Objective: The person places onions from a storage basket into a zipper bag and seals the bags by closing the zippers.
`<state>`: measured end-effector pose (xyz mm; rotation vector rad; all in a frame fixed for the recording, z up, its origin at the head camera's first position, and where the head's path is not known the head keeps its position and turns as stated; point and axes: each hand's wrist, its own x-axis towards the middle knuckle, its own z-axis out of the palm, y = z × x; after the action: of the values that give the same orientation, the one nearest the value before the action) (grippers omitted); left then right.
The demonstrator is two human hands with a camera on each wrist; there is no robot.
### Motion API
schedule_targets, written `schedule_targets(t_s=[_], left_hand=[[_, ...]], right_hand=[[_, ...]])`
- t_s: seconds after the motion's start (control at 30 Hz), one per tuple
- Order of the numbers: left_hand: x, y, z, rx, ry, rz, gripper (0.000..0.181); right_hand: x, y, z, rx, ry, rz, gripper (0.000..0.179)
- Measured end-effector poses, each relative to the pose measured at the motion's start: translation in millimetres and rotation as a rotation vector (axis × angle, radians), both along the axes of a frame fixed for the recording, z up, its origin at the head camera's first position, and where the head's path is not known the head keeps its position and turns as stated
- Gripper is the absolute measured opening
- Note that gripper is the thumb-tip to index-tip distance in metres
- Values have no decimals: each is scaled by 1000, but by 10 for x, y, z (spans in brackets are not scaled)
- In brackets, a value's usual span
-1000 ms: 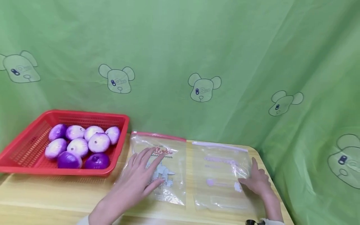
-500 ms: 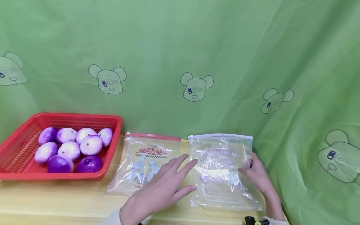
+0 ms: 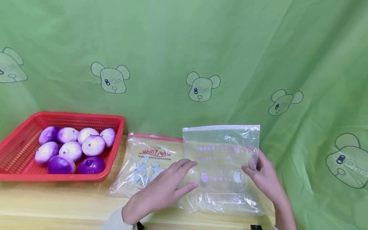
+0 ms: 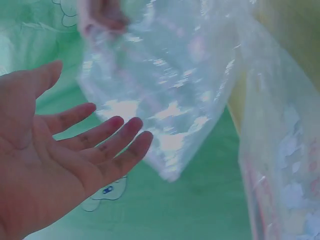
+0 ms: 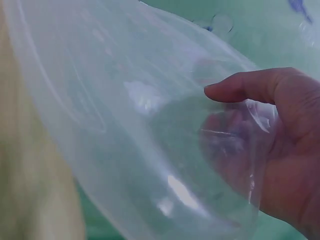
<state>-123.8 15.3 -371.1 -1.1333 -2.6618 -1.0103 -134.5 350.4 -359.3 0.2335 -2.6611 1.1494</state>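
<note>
In the head view, the right hand (image 3: 263,179) holds the clear white-zip bag (image 3: 218,153) by its right side, thumb in front; most of the bag spreads leftward from that grip, zip strip uppermost. The fingers behind the film are partly hidden. The left hand (image 3: 164,188) has its fingers extended, holding nothing, its fingertips at the bag's left edge; whether they touch it I cannot tell. This hand covers part of the red-zip bag (image 3: 152,151), which lies on the table (image 3: 57,201). Farther left, the red basket (image 3: 51,177) with its purple and white onions (image 3: 93,147) is cut off by the frame.

In the left wrist view, the left palm shows, fingers spread, with the white-zip bag just past the fingertips. Glare blurs its print; the right hand is cropped at the top, and the red-zip bag runs out at the right.

In the right wrist view, the film lies between thumb and fingers, which show hazily through it. The bag extends left and leaves the frame; the zip is hard to make out.
</note>
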Motion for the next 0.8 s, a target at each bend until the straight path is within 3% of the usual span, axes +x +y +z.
schedule_targets(t_s=[0.1,0.23,0.33,0.47,0.53,0.67,0.8], left_hand=[[-44,8,-11,50,-54,4,60],[-94,-12,0,184,-172,-11,57],[-129,-41,27,314,-251,-19,52],[-170,-130,72,445,-300,-5,44],[-196,-177,96,518,-340,-34,43],[-248,-258,151,694,-462,-127,55],[-247,-333,184,798,-586,-130,65]], right_hand=[[158,-209,187,73,129,-15,76],[383,-594,393,222,412,59,66],[526,-868,458,305,604,162,52],[609,-1127,454,384,760,212,53],[620,-1196,443,421,780,222,59],[654,-1250,419,495,724,256,73],[703,-1335,365,515,715,302,78]])
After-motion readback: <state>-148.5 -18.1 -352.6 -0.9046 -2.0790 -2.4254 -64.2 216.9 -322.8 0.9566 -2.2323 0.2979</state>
